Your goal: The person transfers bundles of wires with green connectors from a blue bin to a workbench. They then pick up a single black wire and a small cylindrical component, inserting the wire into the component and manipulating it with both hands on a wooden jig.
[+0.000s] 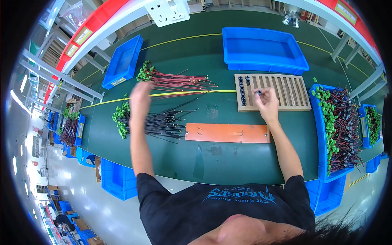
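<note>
Between the thumb and fingers of my right hand is a small black ring-shaped part. That hand is over the front of a slotted tan tray. Similar black cylindrical parts stand in the tray's leftmost slots. My left hand hovers by two bundles of wires with green connectors. Beyond it lie red wires; nearer are black wires. Its fingers are blurred and partly hidden, so what it holds does not show. An orange plate with small upright pins lies on the green table between my arms.
A large blue bin stands behind the tray and a smaller blue bin at the far left. On the right, a blue bin is full of wired parts with green connectors. A white socket strip hangs above the table's far side.
</note>
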Action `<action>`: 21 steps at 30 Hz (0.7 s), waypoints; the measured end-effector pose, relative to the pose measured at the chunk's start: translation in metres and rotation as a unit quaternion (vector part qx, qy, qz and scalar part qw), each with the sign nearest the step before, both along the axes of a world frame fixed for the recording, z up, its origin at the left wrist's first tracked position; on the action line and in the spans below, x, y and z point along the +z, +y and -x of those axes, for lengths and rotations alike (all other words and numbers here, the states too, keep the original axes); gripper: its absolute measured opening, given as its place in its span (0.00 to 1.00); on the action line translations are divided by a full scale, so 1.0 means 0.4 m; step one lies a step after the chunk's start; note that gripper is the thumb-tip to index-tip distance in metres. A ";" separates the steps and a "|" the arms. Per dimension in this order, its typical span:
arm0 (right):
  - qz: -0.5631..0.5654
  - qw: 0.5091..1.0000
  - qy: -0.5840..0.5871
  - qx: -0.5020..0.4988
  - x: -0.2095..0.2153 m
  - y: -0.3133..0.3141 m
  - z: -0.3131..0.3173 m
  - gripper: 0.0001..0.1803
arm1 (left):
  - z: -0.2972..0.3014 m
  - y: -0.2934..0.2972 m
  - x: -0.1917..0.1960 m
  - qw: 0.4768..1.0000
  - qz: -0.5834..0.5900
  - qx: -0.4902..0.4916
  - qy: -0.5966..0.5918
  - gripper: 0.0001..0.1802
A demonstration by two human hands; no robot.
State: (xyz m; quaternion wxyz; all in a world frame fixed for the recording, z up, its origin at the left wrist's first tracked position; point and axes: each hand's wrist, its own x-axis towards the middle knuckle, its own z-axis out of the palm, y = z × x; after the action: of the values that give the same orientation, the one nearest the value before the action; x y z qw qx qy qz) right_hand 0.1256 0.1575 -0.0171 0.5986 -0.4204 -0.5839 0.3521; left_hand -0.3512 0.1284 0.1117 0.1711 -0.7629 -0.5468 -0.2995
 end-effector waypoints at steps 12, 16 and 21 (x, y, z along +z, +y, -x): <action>0.049 0.993 0.064 0.085 0.065 -0.173 0.030 0.13 | -0.155 -0.131 0.065 0.988 0.132 -0.060 -0.054 0.04; 0.008 0.975 0.113 0.193 0.088 -0.234 0.093 0.13 | -0.418 -0.209 -0.095 0.935 0.276 -0.208 -0.078 0.03; 0.018 0.969 0.064 0.237 0.074 -0.282 0.130 0.10 | -0.552 -0.231 -0.131 0.895 0.331 -0.259 -0.149 0.05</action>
State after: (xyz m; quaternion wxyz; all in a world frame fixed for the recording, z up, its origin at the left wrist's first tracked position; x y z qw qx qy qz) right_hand 0.0736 0.0446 0.0123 0.5263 -0.2575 -0.6212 0.5204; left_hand -0.1304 0.0361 0.0591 -0.2581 -0.8369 -0.4159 -0.2450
